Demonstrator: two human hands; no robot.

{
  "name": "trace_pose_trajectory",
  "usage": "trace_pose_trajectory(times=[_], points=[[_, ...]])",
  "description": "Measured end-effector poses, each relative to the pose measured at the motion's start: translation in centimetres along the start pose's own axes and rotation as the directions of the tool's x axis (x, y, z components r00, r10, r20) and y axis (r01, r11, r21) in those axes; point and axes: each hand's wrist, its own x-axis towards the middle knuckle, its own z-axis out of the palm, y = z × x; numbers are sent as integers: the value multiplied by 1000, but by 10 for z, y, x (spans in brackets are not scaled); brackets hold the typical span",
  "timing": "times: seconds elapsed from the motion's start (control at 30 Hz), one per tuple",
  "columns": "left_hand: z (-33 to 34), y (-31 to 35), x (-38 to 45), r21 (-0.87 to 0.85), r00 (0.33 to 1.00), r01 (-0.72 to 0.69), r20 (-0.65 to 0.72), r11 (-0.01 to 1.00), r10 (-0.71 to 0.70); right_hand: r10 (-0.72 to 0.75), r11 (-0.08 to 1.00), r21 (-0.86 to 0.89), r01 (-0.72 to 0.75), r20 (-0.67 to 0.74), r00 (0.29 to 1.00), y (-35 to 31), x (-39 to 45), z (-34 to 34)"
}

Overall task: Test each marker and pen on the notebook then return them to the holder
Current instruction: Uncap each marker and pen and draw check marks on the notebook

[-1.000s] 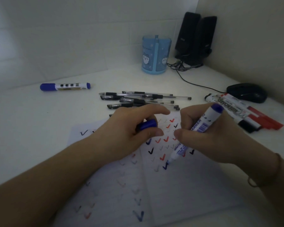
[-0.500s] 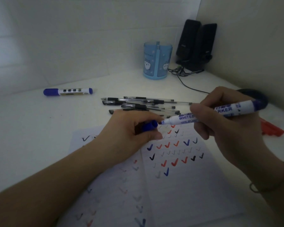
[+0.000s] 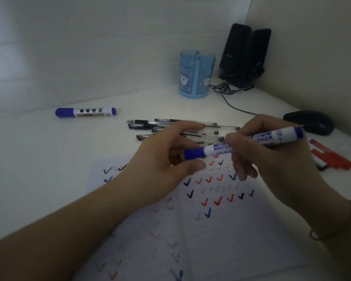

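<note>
My right hand (image 3: 272, 165) grips a blue whiteboard marker (image 3: 280, 136) held level over the open notebook (image 3: 231, 236), which is covered in blue, red and black ticks. The marker's blue cap (image 3: 194, 153) sits on its tip, pinched by my left hand (image 3: 162, 165). Behind my hands lie several black pens (image 3: 170, 126) in a loose pile. A second blue marker (image 3: 85, 111) rests far left on the desk. Red markers (image 3: 332, 157) lie at the right. The blue holder (image 3: 197, 73) stands upright at the back.
Two black speakers (image 3: 245, 55) stand in the back corner, with a cable (image 3: 235, 106) running across the desk. A black mouse (image 3: 310, 121) sits by the right wall. The white desk (image 3: 39, 159) extends to the left of the notebook.
The right hand lifted the marker off the page and turned it level. Its tip went into the cap held by the left hand, so the marker is now capped.
</note>
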Motion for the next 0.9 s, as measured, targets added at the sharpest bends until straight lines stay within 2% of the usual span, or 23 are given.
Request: trace_pose_trajectory(times=[0.03, 0.07, 0.2, 0.47, 0.67, 0.77, 0.9], points=[[-1, 0, 1, -102, 1000, 7, -30, 995, -11, 7, 996, 89, -6, -16, 1000, 1, 0, -1], [-3, 0, 1, -133, 999, -1, -42, 991, -5, 23, 985, 171, -20, -18, 1000, 2, 0, 0], [-7, -2, -2, 140, 992, -125, 22, 982, 123, 80, 942, 327, -75, -2, 997, 3, -3, 10], [-4, 7, -8, 136, 973, -221, -31, 966, 227, 54, 868, 496, -12, -70, 996, 3, -10, 21], [-1, 7, -8, 122, 967, -248, -36, 961, 254, -44, 903, 423, 71, -71, 996, 3, -13, 23], [-5, 7, -3, 174, 970, -233, -26, 957, 241, -67, 927, 364, 90, -76, 995, 3, -10, 20], [-6, 7, 6, 226, 965, -212, -105, 951, 241, -116, 954, 277, 114, -12, 993, 2, -1, 8]])
